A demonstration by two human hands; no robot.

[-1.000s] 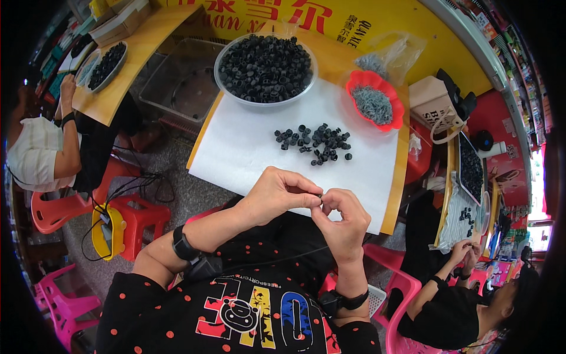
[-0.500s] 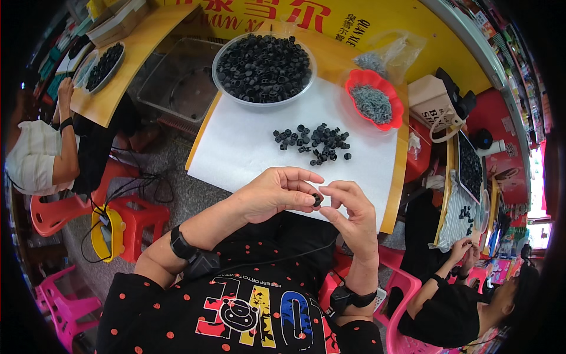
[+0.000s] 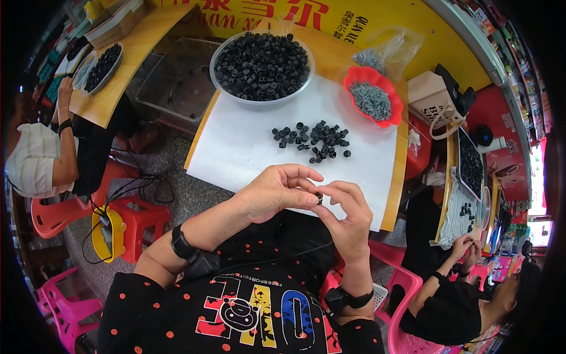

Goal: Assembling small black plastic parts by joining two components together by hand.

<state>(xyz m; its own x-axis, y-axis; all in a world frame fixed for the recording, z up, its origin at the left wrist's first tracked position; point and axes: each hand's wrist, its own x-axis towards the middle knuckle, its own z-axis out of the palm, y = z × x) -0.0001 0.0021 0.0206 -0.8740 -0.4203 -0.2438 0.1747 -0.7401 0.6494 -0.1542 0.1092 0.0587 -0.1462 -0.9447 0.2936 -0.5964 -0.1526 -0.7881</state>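
Between its thumb and fingertips my left hand (image 3: pixel 282 192) pinches a small black plastic part (image 3: pixel 319 198), above the near edge of a white sheet (image 3: pixel 236 144). My right hand (image 3: pixel 346 206) has closed in from the other side, thumb and index finger at the same part. The fingertips hide most of the part, and whether a thin pin is also between them I cannot make out. Just beyond my hands lies a loose cluster of similar black parts (image 3: pixel 323 137). Thin grey pins (image 3: pixel 370 100) fill a red flower-shaped dish (image 3: pixel 398 112) at the far right.
A clear round bowl (image 3: pixel 259 101) heaped with black parts stands at the back. Behind the red dish lies a clear plastic bag (image 3: pixel 401 50). Co-workers sit at tables left and right. Red stools (image 3: pixel 138 221) and a yellow bucket (image 3: pixel 115 233) stand on the floor at left.
My right hand has shifted slightly left, and its thumb and index finger have closed onto the black part. My left hand keeps its place and its pinch.
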